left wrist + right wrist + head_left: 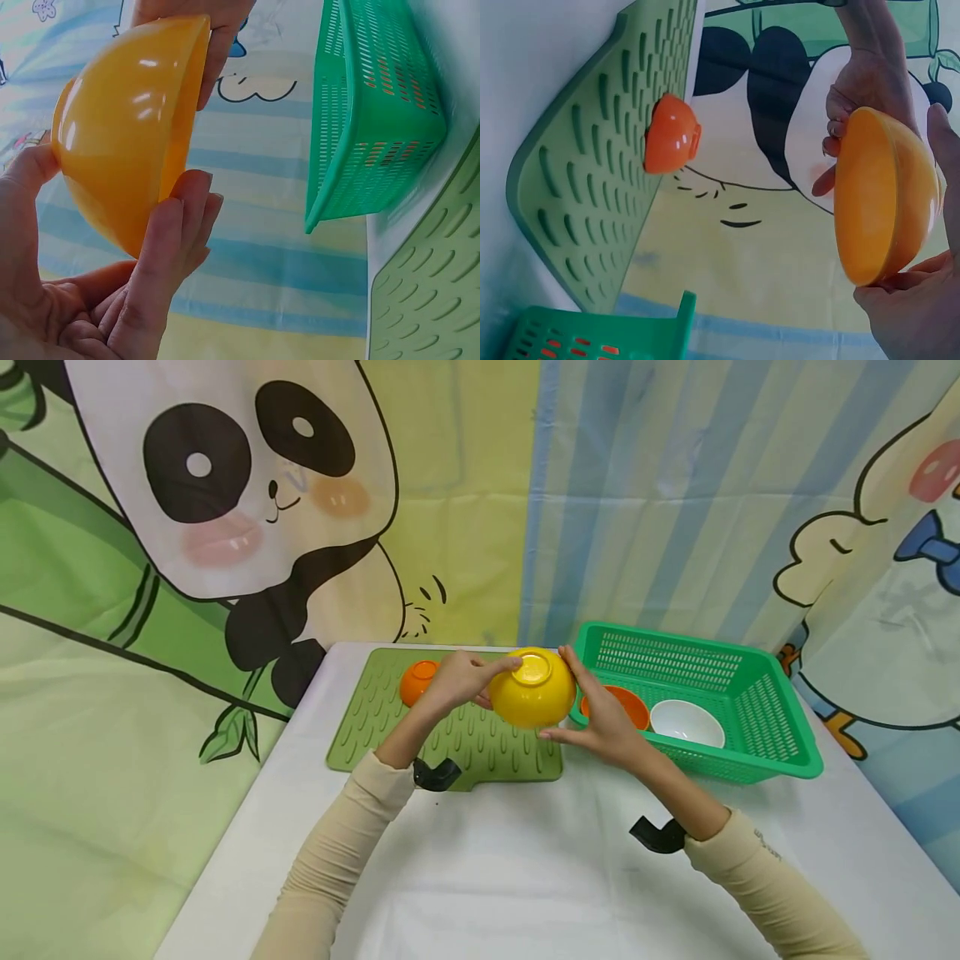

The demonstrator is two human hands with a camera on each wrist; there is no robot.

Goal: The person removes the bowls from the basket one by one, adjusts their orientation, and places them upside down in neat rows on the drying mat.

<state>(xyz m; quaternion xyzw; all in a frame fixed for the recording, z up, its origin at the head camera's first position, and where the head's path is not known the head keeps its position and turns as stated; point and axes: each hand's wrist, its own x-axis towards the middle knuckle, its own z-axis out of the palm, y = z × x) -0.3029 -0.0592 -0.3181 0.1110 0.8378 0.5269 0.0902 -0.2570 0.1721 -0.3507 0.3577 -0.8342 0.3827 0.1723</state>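
Both hands hold a yellow bowl (531,697) bottom-up in the air, above the right part of a green ridged mat (480,743). My left hand (461,681) grips it from the left, thumb by the foot ring and fingers at the rim, as the left wrist view (120,135) confirms. On the other side my right hand (603,718) holds the bowl between thumb and fingers. A small orange bowl (417,682) lies upside down on the mat, partly behind the left hand. In the right wrist view the yellow bowl's inside (866,202) shows nothing in it.
A green plastic basket (806,760) stands at the right, beside the mat. Inside it are an orange bowl (628,706) and a white bowl (687,724). Behind the white table (510,877) hangs a curtain (480,485) with cartoon animals.
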